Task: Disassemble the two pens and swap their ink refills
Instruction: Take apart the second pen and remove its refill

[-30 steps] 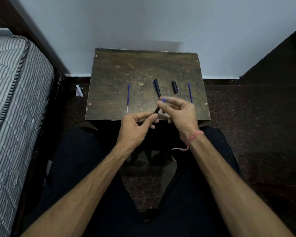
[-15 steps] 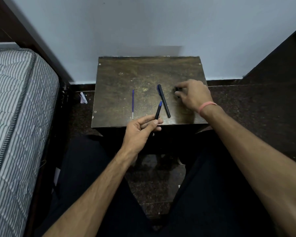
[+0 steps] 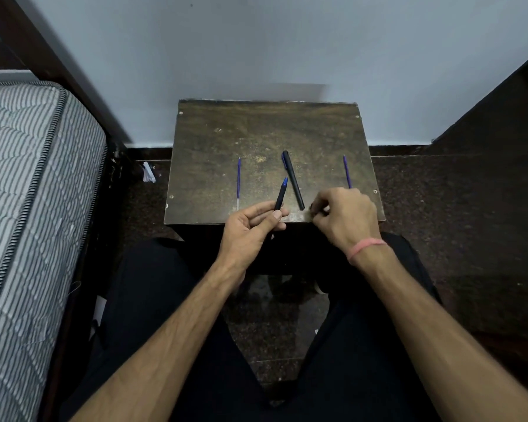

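A small worn wooden table [image 3: 256,132] stands against a pale wall [image 3: 256,41], with a striped mattress [image 3: 28,208] close on one side and a dark speckled floor [image 3: 454,223] around it; a scrap of white paper [image 3: 149,172] lies on the floor by the table's far corner. The seated person's dark-clad legs frame the table's near edge, and nothing blocks the parts laid out on top. The left hand [image 3: 250,226] hovers at the near edge, thumb and curled fingers pinching the lower end of a dark pen barrel [image 3: 280,194], which tilts up and away and ends in a blue tip. The right hand [image 3: 345,217], a pink band [image 3: 367,247] at its wrist, sits knuckles-up on the table's near right, fingers curled tight; a small dark piece [image 3: 311,206] shows at the fingertips, but I cannot tell what it is. Between the hands a second black pen [image 3: 293,179] lies flat, slanting toward the near edge. One thin blue refill [image 3: 238,182] lies well to the left of it, and another blue refill [image 3: 347,171] lies to the right, its near end hidden behind the right hand.
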`<state>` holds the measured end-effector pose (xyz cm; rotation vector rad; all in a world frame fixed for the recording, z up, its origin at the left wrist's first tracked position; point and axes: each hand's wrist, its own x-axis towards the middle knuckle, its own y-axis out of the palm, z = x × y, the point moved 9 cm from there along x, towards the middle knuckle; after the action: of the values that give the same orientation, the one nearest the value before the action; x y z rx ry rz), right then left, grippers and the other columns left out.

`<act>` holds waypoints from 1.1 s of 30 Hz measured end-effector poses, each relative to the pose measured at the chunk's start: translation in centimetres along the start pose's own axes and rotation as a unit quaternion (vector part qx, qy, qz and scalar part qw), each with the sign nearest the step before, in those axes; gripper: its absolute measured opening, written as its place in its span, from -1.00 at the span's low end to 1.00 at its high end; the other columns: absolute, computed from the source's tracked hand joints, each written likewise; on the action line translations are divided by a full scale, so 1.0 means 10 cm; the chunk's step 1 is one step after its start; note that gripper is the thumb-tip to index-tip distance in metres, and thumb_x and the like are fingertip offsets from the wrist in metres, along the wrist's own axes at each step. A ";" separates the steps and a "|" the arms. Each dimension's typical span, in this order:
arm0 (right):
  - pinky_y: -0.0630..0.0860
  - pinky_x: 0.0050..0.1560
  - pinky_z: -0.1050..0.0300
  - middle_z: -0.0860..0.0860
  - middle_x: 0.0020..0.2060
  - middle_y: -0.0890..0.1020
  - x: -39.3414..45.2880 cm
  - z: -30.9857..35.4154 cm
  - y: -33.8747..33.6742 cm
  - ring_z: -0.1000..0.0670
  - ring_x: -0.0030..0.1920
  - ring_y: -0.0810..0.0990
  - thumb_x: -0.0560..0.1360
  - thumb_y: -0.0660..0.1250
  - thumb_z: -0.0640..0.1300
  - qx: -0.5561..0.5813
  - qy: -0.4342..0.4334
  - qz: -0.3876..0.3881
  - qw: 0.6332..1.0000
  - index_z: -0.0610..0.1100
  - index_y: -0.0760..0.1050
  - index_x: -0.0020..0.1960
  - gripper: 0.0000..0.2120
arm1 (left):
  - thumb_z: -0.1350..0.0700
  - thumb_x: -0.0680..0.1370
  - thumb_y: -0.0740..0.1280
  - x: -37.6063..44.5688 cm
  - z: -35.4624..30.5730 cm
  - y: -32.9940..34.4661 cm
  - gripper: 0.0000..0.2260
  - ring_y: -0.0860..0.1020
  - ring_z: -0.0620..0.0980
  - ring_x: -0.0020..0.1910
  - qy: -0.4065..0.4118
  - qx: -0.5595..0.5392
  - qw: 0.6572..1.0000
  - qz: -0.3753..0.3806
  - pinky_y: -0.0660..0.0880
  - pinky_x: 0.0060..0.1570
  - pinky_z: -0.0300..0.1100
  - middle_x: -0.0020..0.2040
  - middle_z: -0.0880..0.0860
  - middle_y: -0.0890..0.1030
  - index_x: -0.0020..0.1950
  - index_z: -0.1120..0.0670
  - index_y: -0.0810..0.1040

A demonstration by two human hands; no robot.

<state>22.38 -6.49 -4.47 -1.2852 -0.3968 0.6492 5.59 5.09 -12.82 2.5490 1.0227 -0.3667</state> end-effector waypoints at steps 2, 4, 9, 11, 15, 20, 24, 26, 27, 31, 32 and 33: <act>0.61 -0.08 0.11 0.11 -0.19 0.78 -0.12 -0.11 0.06 0.00 -0.16 0.75 0.43 0.57 -0.17 0.131 0.039 0.018 0.991 0.04 0.75 -0.10 -0.88 | 0.17 0.70 0.50 -0.01 0.01 0.01 -0.76 0.78 -0.06 -0.01 -0.003 0.004 1.000 0.006 0.67 0.01 -0.30 0.16 0.06 0.85 0.37 0.11 0.73; 0.72 -0.12 0.09 0.05 -0.16 0.77 -0.20 -0.20 0.15 0.00 -0.16 0.76 0.49 0.59 -0.29 0.402 0.110 0.039 0.908 -0.10 0.70 0.03 -0.82 | 0.17 0.69 0.50 -0.01 0.01 0.03 -0.77 0.78 -0.07 -0.02 -0.005 0.006 1.000 0.012 0.66 0.01 -0.29 0.17 0.06 0.85 0.36 0.10 0.74; 0.74 -0.04 0.10 -0.08 0.04 0.76 -0.21 -0.27 0.25 -0.03 -0.01 0.78 0.63 0.46 -0.34 0.751 0.185 0.048 0.632 -0.14 0.61 0.34 -0.69 | 0.15 0.70 0.50 -0.04 0.02 0.07 -0.77 0.76 -0.13 -0.04 -0.006 0.066 0.997 0.025 0.60 0.05 -0.28 0.14 0.04 0.85 0.35 0.08 0.75; 0.74 0.00 0.11 -0.07 0.06 0.76 -0.19 -0.26 0.31 -0.03 0.03 0.78 0.65 0.43 -0.34 0.774 0.198 0.072 0.597 -0.15 0.61 0.41 -0.65 | 0.16 0.70 0.49 -0.07 0.01 0.11 -0.79 0.75 -0.16 -0.06 -0.005 0.092 0.995 0.036 0.60 -0.01 -0.32 0.13 0.03 0.85 0.33 0.08 0.76; 0.74 0.04 0.12 -0.06 0.06 0.77 -0.16 -0.21 0.38 -0.03 0.03 0.81 0.67 0.39 -0.34 0.786 0.196 0.089 0.579 -0.22 0.59 0.46 -0.64 | 0.20 0.69 0.51 -0.10 0.02 0.15 -0.79 0.73 -0.09 -0.07 -0.006 0.118 0.992 0.037 0.60 -0.05 -0.31 0.11 0.09 0.86 0.32 0.13 0.76; 0.74 0.05 0.11 -0.04 0.03 0.78 -0.15 -0.20 0.41 -0.01 0.00 0.81 0.67 0.38 -0.35 0.780 0.185 0.103 0.589 -0.22 0.62 0.42 -0.68 | 0.21 0.68 0.51 -0.10 0.01 0.16 -0.82 0.72 -0.05 -0.06 -0.006 0.118 0.992 0.038 0.59 -0.06 -0.27 0.09 0.09 0.86 0.27 0.06 0.76; 0.75 0.12 0.07 -0.04 0.05 0.77 -0.13 -0.19 0.42 -0.01 0.03 0.79 0.67 0.39 -0.34 0.765 0.173 0.114 0.610 -0.16 0.65 0.37 -0.70 | 0.21 0.69 0.50 -0.09 0.01 0.14 -0.84 0.73 -0.08 -0.11 -0.004 0.123 0.992 0.035 0.58 -0.09 -0.28 0.08 0.07 0.86 0.24 0.04 0.76; 0.75 0.14 0.08 -0.05 0.04 0.75 -0.13 -0.16 0.42 -0.01 0.01 0.77 0.66 0.40 -0.35 0.744 0.158 0.120 0.638 -0.15 0.67 0.36 -0.69 | 0.22 0.69 0.50 -0.08 0.03 0.14 -0.83 0.73 -0.13 -0.16 -0.004 0.128 0.991 0.033 0.58 -0.12 -0.33 0.09 0.09 0.86 0.27 0.10 0.76; 0.75 0.13 0.08 -0.05 0.03 0.73 -0.13 -0.14 0.43 0.01 -0.01 0.76 0.65 0.41 -0.36 0.728 0.144 0.124 0.659 -0.16 0.67 0.36 -0.69 | 0.22 0.70 0.49 -0.08 0.03 0.14 -0.81 0.73 -0.16 -0.18 -0.002 0.131 0.991 0.033 0.58 -0.12 -0.36 0.10 0.11 0.85 0.31 0.14 0.75; 0.75 0.08 0.09 -0.09 0.06 0.73 -0.14 -0.04 0.46 0.04 -0.03 0.79 0.68 0.43 -0.24 0.689 0.104 0.131 0.705 -0.15 0.70 0.30 -0.79 | 0.23 0.71 0.48 -0.09 0.01 0.14 -0.76 0.73 -0.21 -0.20 0.014 0.135 0.990 0.038 0.56 -0.09 -0.42 0.12 0.15 0.84 0.38 0.21 0.73; 0.75 0.10 0.06 -0.11 0.08 0.74 -0.14 -0.05 0.46 0.01 0.00 0.79 0.69 0.43 -0.20 0.690 0.104 0.127 0.705 -0.15 0.71 0.28 -0.81 | 0.22 0.70 0.48 -0.09 -0.01 0.15 -0.76 0.73 -0.21 -0.19 0.017 0.135 0.990 0.041 0.56 -0.07 -0.42 0.11 0.13 0.85 0.38 0.20 0.74; 0.75 0.14 0.02 -0.12 0.07 0.75 -0.13 -0.06 0.46 -0.02 0.02 0.79 0.69 0.43 -0.19 0.691 0.105 0.122 0.705 -0.17 0.71 0.26 -0.82 | 0.22 0.70 0.48 -0.10 -0.02 0.15 -0.76 0.73 -0.20 -0.17 0.019 0.135 0.990 0.043 0.57 -0.06 -0.42 0.10 0.11 0.85 0.38 0.18 0.74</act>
<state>20.70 -7.11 -8.98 0.0879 0.4650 0.7458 6.00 3.55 -11.88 2.8417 0.9259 -0.4615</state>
